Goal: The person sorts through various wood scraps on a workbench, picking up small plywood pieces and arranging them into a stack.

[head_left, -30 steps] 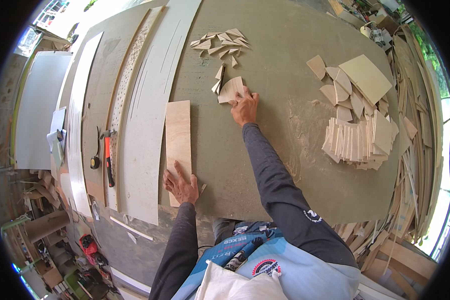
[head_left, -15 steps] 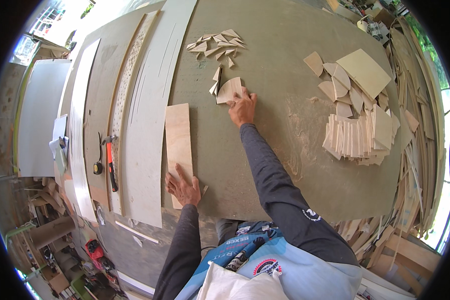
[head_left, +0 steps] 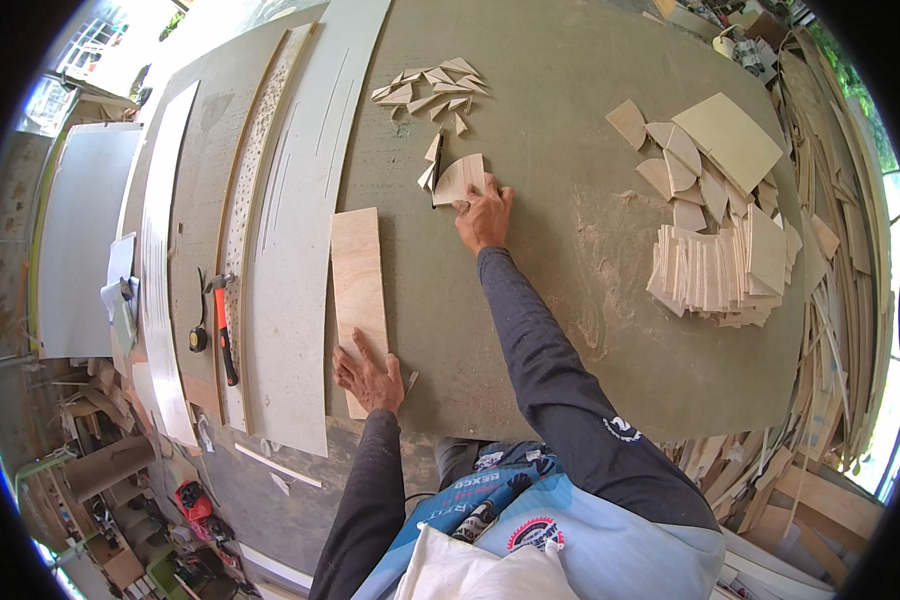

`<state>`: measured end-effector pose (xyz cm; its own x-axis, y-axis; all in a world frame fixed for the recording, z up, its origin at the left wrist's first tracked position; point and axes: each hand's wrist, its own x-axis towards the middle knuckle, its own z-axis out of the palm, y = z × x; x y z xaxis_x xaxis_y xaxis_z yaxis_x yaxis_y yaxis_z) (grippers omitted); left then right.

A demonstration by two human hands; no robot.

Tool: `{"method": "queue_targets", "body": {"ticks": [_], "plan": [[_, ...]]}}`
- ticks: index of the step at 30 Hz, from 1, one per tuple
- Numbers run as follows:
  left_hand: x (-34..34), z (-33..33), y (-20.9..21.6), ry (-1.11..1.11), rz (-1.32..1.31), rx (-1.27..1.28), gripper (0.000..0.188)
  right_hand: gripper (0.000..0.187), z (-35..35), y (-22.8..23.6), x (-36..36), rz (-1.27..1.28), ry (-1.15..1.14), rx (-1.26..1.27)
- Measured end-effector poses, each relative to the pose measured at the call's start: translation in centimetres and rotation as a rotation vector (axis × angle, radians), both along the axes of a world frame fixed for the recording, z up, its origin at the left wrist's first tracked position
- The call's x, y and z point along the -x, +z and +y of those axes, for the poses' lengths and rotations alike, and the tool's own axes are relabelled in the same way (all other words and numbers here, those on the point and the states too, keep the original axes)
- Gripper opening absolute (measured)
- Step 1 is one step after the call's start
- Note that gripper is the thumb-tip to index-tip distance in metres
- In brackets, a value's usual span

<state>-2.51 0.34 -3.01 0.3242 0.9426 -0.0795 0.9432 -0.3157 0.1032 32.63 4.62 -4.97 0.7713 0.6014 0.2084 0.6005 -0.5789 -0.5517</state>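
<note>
My left hand (head_left: 370,380) lies with fingers spread over the near end of a long plywood strip (head_left: 358,262). Farther out, my right hand (head_left: 485,215) has its thumb and fingers on the near edge of a small quarter-round plywood piece (head_left: 458,177), holding it on the table. Along that piece's left side lies a thin dark stick, perhaps a pencil (head_left: 440,155). A few thin wood offcuts (head_left: 426,177) sit just left of it. Beyond them is a loose heap of small triangular offcuts (head_left: 435,85).
The brown-green worktable (head_left: 550,110) carries stacked curved plywood pieces (head_left: 705,270) and a square panel (head_left: 730,143) on the right. At left are a white board (head_left: 305,200), a hammer (head_left: 223,330) and a tape measure (head_left: 198,340). Wood scraps (head_left: 830,200) lean past the right edge.
Both hands keep practically the same place and grip. The view has shifted very slightly; nothing is picked up or let go.
</note>
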Motion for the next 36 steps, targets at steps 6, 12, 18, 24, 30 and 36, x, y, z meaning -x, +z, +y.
{"method": "queue_targets", "body": {"ticks": [6, 12, 18, 24, 30, 36], "plan": [[0.0, 0.0, 0.0, 0.005, 0.009, 0.001, 0.091, 0.031, 0.2, -0.1, 0.2, 0.016, -0.014, -0.017], [-0.1, 0.0, 0.2, 0.001, -0.007, 0.005, 0.092, 0.032, 0.3, -0.2, 0.3, 0.009, -0.034, -0.026], [0.1, 0.0, -0.1, 0.006, -0.003, 0.010, 0.092, 0.034, 0.3, 0.2, 0.5, 0.027, -0.048, -0.034], [0.0, 0.0, 0.0, 0.009, -0.005, 0.018, 0.092, 0.034, 0.6, -0.1, 0.5, 0.033, -0.074, -0.040], [0.1, 0.0, -0.1, 0.006, 0.005, -0.005, 0.092, 0.034, 0.9, -0.5, 0.6, 0.038, -0.090, -0.058], [-0.2, 0.0, 0.4, 0.007, -0.011, -0.001, 0.090, 0.032, 1.1, -0.7, 0.7, 0.028, -0.105, -0.081]]}}
